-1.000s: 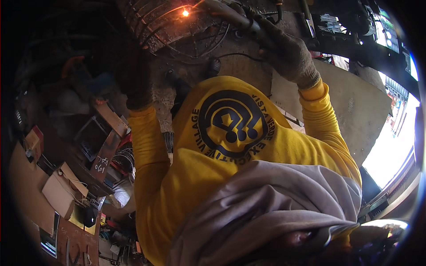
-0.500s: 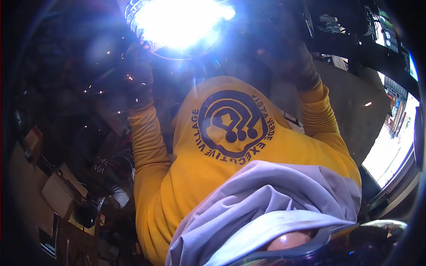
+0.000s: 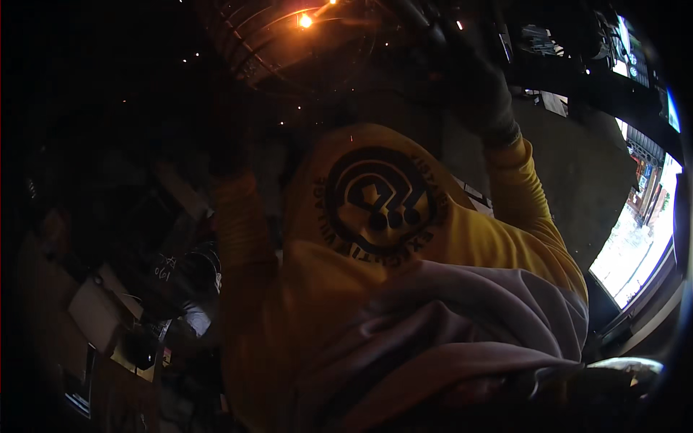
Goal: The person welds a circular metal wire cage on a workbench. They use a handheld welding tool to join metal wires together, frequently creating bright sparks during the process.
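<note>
At the top, a round wire cage of curved metal bars [image 3: 249, 40] catches an orange light. A small glowing hot spot [image 3: 305, 20] burns there, with a second bright point just above it to the right. My right hand [image 3: 487, 101], in a dark knitted glove, is raised to the right of the cage, and its fingers are lost in shadow. Near it a dark rod-like piece [image 3: 426, 25] slants down from the top edge; whether I hold it cannot be made out. Below the cage's left side, my left hand is swallowed by darkness beyond its yellow sleeve [image 3: 242, 209].
Tiny sparks [image 3: 299, 107] fly around the cage. Cardboard-like flat pieces [image 3: 94, 314] and mixed clutter lie at the lower left. A greyish flat surface [image 3: 570, 162] spreads to my right, with a bright opening [image 3: 642, 238] beyond it. A pale cloth [image 3: 462, 310] drapes over my chest.
The blinding blue-white arc is gone, leaving a small orange glow, and the scene has turned dark. The cage's bars now show. My right arm has hardly moved.
</note>
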A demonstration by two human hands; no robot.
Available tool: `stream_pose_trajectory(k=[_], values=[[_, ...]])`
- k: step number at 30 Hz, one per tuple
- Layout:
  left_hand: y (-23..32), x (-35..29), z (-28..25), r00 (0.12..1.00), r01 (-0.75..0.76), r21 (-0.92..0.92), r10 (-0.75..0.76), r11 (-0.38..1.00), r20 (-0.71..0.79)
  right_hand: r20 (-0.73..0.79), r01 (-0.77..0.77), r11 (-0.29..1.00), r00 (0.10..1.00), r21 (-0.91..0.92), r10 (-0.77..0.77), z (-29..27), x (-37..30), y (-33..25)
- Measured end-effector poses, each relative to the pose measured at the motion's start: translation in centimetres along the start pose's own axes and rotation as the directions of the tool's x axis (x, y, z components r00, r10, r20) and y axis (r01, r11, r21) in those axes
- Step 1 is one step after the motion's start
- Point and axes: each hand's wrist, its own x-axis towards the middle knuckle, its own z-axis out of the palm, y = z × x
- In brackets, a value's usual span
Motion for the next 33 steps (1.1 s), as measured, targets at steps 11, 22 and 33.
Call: stream_pose_trajectory(k=[11, 22, 33], values=[[-1.8, -1.2, 0.2, 0.994, 0.105, -0.305, -0.103, 0.946, 0.023, 0.089, -0.492, 0.805, 0.866, 0.331, 0.492, -0.2, -0.6, 0.8], [-3.5, -5.5, -6.4, 0.911, 0.254, 0.001, -0.239, 0.967, -0.335, 0.163, -0.481, 0.575, 0.841, 0.662, 0.516, 3.3, -0.7, 0.7], [9.5, -3.0, -5.5, 0.977, -0.030, -0.284, 0.089, 0.958, 0.195, -0.017, -0.429, 0.625, 0.816, 0.652, 0.578, 4.7, -3.0, -0.3]])
